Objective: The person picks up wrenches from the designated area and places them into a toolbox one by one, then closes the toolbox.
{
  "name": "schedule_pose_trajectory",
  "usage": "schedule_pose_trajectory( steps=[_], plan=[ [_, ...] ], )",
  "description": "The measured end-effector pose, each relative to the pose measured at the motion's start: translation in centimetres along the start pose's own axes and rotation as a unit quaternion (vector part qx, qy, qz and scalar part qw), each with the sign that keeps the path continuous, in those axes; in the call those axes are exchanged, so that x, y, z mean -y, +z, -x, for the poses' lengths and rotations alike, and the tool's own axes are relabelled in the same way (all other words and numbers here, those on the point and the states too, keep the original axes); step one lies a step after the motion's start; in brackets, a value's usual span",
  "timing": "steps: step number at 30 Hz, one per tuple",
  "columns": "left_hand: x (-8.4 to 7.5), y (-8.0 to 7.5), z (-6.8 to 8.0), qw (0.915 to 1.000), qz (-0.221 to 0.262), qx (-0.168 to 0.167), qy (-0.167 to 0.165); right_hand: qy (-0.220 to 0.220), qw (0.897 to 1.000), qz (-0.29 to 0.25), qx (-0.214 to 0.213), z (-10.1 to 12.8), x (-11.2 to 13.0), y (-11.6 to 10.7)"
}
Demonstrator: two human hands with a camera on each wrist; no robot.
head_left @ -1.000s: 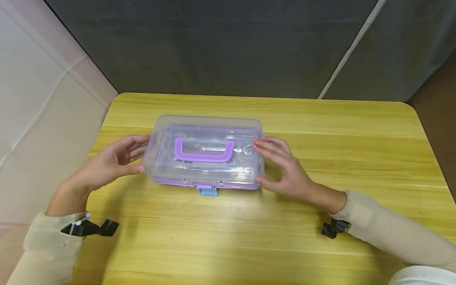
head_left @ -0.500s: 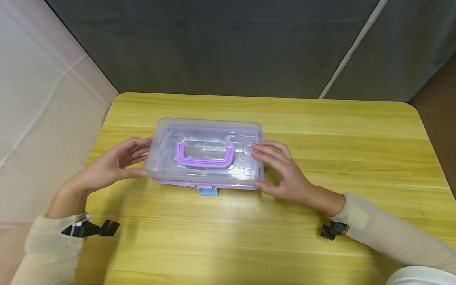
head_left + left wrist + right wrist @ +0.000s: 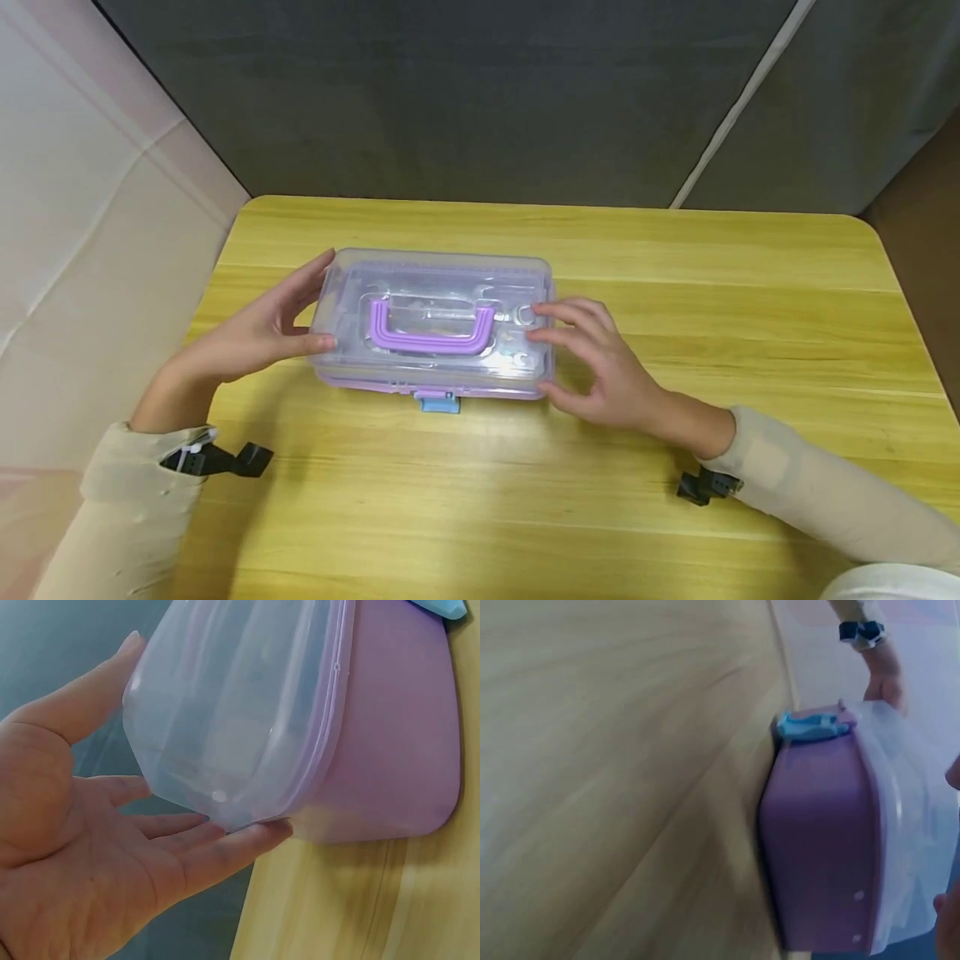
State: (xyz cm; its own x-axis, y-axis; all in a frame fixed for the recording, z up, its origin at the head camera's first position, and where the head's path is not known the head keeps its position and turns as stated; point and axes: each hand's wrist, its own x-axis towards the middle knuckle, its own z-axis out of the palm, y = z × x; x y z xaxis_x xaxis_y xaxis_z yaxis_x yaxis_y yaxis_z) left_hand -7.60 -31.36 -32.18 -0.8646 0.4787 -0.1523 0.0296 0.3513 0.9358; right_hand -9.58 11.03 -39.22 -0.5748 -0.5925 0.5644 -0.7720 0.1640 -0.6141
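Note:
A clear plastic box [image 3: 435,325] with a purple base, a purple handle [image 3: 431,327] on its lid and a blue latch [image 3: 437,403] at the front sits on the yellow wooden table [image 3: 525,500]. My left hand [image 3: 296,312] cradles the box's left end, with the thumb lying on the lid and the fingers straight along the side. The left wrist view shows the left hand [image 3: 90,847] flat against the clear lid [image 3: 240,712]. My right hand [image 3: 581,350] touches the right end with its fingertips on the lid's edge. In the right wrist view the purple base [image 3: 817,847] rests on the table.
Metal tools lie faintly visible through the lid. A dark curtain [image 3: 450,100] hangs behind the table and a pale fabric wall [image 3: 90,208] stands on the left. Bare tabletop stretches to the right and in front of the box.
The box has moved slightly toward me. My left hand has slid forward along the box's left end, and its thumb now lies on the lid. The right hand has barely shifted.

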Motion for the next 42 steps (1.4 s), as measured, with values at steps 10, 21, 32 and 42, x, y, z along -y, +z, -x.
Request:
schedule_pose_trajectory(
  steps=[10, 21, 32, 42],
  plan=[
    [0.0, 0.2, -0.1, 0.9997, 0.016, 0.016, -0.008, -0.117, 0.990, -0.079, -0.025, -0.7, 3.6, 1.2],
    [0.1, 0.2, -0.2, 0.9997, 0.006, 0.015, -0.016, 0.015, 0.972, -0.161, 0.172, 0.0, 5.1, 3.4],
    [0.0, 0.2, -0.3, 0.9996, -0.004, 0.007, -0.027, 0.180, 0.921, -0.209, 0.276, 0.3, 4.7, 5.4],
    [0.0, 0.2, -0.4, 0.9996, 0.000, 0.006, -0.029, 0.263, 0.893, -0.227, 0.285, 0.8, 4.3, 6.7]
  ],
)
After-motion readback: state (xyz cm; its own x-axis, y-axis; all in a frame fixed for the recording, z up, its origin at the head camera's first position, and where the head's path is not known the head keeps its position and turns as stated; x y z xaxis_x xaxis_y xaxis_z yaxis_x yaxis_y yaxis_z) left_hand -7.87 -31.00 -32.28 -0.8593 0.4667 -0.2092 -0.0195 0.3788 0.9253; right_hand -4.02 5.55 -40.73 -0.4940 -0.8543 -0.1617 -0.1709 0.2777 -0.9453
